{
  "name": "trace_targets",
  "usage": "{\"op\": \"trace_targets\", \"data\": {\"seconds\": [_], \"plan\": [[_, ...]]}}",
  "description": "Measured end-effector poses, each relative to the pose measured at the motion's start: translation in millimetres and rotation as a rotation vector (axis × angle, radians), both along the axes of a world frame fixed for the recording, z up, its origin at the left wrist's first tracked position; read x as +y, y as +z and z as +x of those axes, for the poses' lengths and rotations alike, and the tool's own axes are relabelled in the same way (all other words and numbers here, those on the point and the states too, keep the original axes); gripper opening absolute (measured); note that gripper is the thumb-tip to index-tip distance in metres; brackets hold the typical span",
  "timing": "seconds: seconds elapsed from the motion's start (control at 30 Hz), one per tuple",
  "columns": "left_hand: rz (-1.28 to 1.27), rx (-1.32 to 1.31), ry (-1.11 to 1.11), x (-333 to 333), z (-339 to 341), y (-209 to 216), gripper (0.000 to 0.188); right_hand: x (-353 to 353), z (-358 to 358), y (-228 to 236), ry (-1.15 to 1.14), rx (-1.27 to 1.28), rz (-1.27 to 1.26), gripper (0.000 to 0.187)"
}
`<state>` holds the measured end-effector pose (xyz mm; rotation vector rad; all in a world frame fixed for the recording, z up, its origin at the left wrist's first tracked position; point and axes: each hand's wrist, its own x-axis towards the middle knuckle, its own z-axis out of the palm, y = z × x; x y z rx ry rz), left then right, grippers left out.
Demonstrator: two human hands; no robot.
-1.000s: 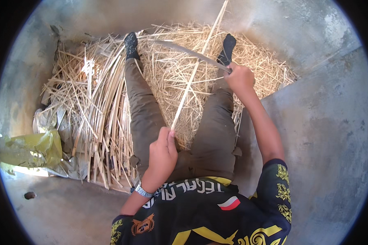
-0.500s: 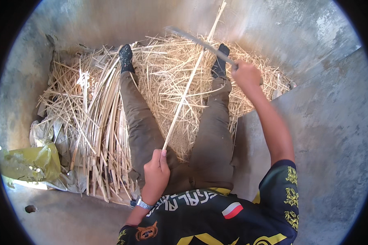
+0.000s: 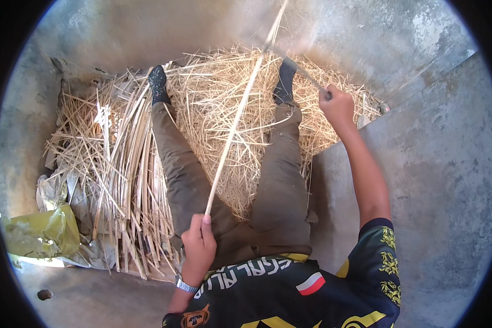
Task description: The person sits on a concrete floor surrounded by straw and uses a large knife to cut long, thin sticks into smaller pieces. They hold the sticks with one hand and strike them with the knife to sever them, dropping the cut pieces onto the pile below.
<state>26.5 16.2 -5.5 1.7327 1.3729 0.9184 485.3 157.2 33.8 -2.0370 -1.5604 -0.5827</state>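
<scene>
My left hand is closed round the near end of a long, pale wooden or bamboo strip. The strip slants away between my legs, past my feet, to the top edge. My right hand grips the dark handle of a long knife, out to the right of my right foot. Its grey blade points left and away, smeared by motion, and its tip end meets or crosses the strip near the far end. Whether the edge touches the strip, I cannot tell.
Curly pale shavings heap between and beyond my outstretched legs. Several cut strips lie in a loose bundle along my left leg. A yellow-green plastic bag is at the left. Grey concrete walls stand beyond and to the right.
My left hand has drawn slightly back and left with the strip. The knife in my right hand has swung, its blade now tilted more steeply and blurred near the strip's far part.
</scene>
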Motion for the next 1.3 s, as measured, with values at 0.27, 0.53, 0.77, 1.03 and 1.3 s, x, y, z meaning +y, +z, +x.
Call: {"op": "trace_targets", "data": {"seconds": [0.27, 0.53, 0.77, 1.03, 1.3], "plan": [[-0.501, -0.545, -0.162, 7, 14, 10, 0.034, -3, -79, 15, 0.520, -0.254, 0.180, 0.012], [-0.476, -0.546, -0.105, 32, 31, 17, 0.034, 27, -89, 9, 0.471, -0.164, 0.257, 0.009], [-0.589, -0.682, -0.067, 19, 19, 24, 0.035, 56, -87, 6, 0.447, -0.249, 0.142, 0.012], [-0.711, -0.731, -0.080, 18, 20, 18, 0.035, 41, -143, -8, 0.695, -0.309, 0.153, 0.008], [-0.874, -0.712, -0.183, 24, 31, 31, 0.035, 46, -80, -35, -0.040, 0.169, -0.120, 0.021]]}}
